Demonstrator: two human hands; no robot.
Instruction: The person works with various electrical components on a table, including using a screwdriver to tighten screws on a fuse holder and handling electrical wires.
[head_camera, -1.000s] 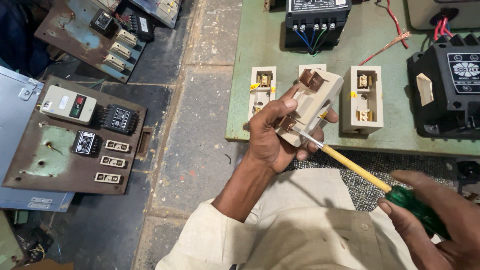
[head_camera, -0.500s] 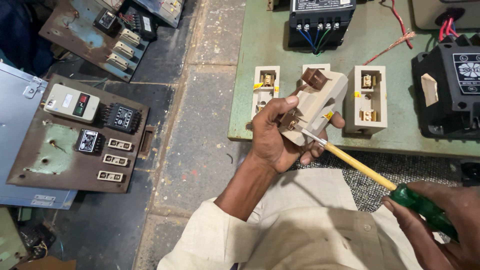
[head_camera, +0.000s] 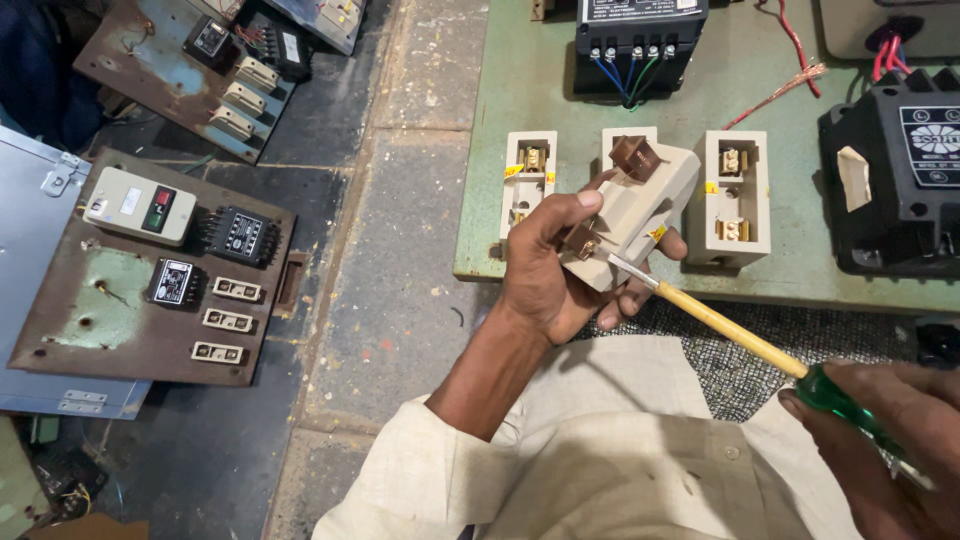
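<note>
Cream fuse carrier (head_camera: 640, 205) sits mid-frame, held up over the near edge of the green board (head_camera: 560, 90), tilted, brown contacts at its far top and near-left end. Left hand (head_camera: 555, 275) wraps it from the left: thumb pressed on the top face, fingers curled under and showing at the right side. Screwdriver (head_camera: 720, 325) tip touches the carrier's near end by the lower brown contact; yellow shaft runs near-right to the green handle, w/ right hand (head_camera: 890, 440) closed round it at frame's edge.

Risk, as I judge it: tip meets the screw at a slant, so it could skip off and jab the left fingers just beside it. Carrier is held in air, no backing, so a hard push could twist it loose or crack it.

Two cream fuse bases (head_camera: 735, 195) lie on the board just behind; rusty panel (head_camera: 150, 280) on the floor, far left.
</note>
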